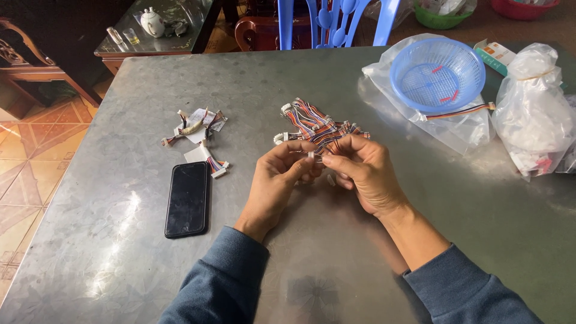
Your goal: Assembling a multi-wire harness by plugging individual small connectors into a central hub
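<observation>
Clearly light and floppy, the small white plastic connector (pixel 311 155) on thin multicoloured wires sits pinched between my left hand (pixel 278 180) and right hand (pixel 363 171), both grips clenched on it just above the grey metal desk (pixel 336 252). I judge the stiff plug the best hold; the bundle of striped wire harnesses (pixel 315 126) lies just beyond.

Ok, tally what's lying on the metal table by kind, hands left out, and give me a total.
Phone, black, face up: 1
Blue plastic basket: 1
Clear plastic bags: 2, one under the basket, one tied and filled
Heaps of multicoloured wire harnesses with white connectors: 2, a small one and a larger one beyond the left hand and right hand
Total: 6
</observation>
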